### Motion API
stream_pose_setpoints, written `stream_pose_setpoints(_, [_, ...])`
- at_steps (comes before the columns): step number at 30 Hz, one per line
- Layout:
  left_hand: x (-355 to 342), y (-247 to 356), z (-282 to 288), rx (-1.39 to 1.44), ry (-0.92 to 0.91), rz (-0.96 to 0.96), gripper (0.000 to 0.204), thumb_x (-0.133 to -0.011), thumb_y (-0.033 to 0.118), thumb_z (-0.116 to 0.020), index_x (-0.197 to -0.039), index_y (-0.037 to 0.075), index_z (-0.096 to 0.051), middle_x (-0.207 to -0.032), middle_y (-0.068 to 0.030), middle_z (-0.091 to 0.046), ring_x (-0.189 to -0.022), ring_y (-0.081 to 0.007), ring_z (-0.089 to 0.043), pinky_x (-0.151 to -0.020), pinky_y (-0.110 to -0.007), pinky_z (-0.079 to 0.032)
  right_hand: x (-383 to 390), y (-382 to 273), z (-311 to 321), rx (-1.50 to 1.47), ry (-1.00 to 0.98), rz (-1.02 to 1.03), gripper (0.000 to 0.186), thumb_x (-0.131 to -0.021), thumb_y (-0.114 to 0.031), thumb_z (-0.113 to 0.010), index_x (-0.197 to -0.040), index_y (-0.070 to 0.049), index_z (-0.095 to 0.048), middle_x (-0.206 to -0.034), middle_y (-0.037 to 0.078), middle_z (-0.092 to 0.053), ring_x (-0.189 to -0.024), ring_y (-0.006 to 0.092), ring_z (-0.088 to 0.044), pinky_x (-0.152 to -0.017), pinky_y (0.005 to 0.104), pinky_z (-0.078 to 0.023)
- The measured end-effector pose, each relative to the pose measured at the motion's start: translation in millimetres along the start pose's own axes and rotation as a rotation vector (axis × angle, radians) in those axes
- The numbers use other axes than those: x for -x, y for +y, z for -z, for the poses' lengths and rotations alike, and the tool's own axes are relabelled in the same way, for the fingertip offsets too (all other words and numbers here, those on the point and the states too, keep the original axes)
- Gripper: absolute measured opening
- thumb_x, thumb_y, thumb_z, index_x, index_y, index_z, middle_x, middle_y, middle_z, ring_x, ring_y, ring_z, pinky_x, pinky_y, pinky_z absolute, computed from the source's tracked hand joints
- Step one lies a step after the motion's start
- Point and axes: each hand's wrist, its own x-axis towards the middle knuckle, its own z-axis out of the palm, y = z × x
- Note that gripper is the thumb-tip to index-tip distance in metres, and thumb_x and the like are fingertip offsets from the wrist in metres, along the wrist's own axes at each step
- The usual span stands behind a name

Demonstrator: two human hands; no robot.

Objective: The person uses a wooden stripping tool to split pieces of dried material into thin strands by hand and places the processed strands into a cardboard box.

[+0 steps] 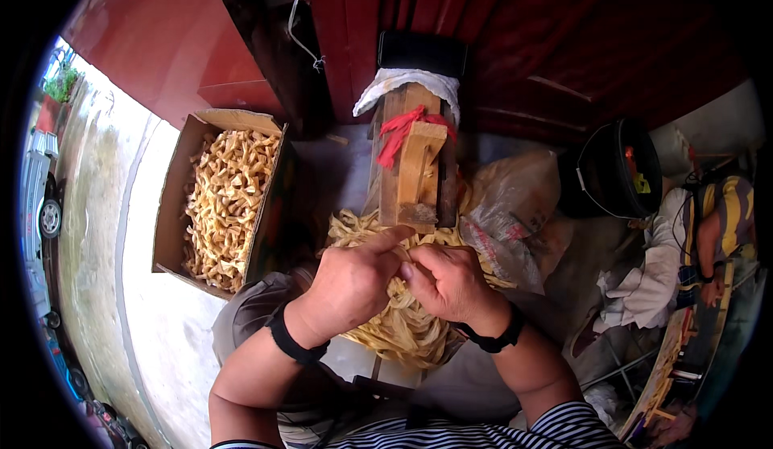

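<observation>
Rough, straight-edged wood is presented up front: a wooden stand [389, 183] topped by an angled wooden block [416, 163], with a crumpled red cloth strip [397, 136] wrapped around it and a white cloth [407, 78] draped behind. At the left, a cardboard box [175, 207] is heaped with short, knobbly tan pieces [229, 207]; at the right, a wrinkled, translucent plastic sack [515, 195] is seen near a smooth black bucket [573, 179]. And the pale-yellow strips [407, 332]: long, flat, limp and slightly glossy, they are piled in a tangle below the block, between the legs and under the hands. Over that pile the left hand [350, 284], its index finger stretched forward, is met by the right hand [455, 284], its fingers curled. Whether a strip is clamped by either cannot be told; the fingertips are partly hidden.
</observation>
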Motion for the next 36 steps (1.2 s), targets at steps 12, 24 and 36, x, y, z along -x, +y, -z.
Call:
stream_pose_setpoints(12, [-0.7,-9.9,29.0,0.994,0.29,0.355,0.016,-0.088,0.012,-0.067,-0.091,-0.004,-0.067,-0.093,-0.007,-0.066,-0.085,-0.0123,-0.06,-0.078,-0.026,-0.047,3.6,-1.0,13.6,-1.241,-0.309,-0.735,0.039,-0.101,-0.035,-0.045,-0.08,-0.003,-0.055,-0.069,-0.001,-0.049,-0.053,0.0036,-0.032,-0.049,0.0203,-0.025])
stream_pose_setpoints(24, [-49.0,-26.5,-6.3,0.778,0.169,0.511,0.012,-0.088,0.011,-0.066,-0.092,0.001,-0.062,-0.08,0.0008,-0.062,-0.072,-0.0055,-0.054,-0.065,-0.021,-0.045,-20.2,44.7,19.0,-0.321,0.122,-0.581,0.023,-0.088,-0.024,-0.067,-0.095,-0.003,-0.061,-0.08,0.005,-0.065,-0.074,0.0111,-0.061,-0.067,0.0254,-0.048])
stream_pose_setpoints(36, [-59.1,-90.5,8.9,0.372,0.626,0.541,0.017,-0.085,0.012,-0.066,-0.099,0.004,-0.063,-0.082,-0.0101,-0.067,-0.067,-0.0168,-0.065,-0.055,-0.029,-0.049,-16.5,73.0,-5.2,0.027,0.322,-0.5,0.02,-0.078,-0.017,-0.074,-0.086,-0.01,-0.058,-0.077,0.01,-0.064,-0.072,0.0277,-0.065,-0.064,0.036,-0.05])
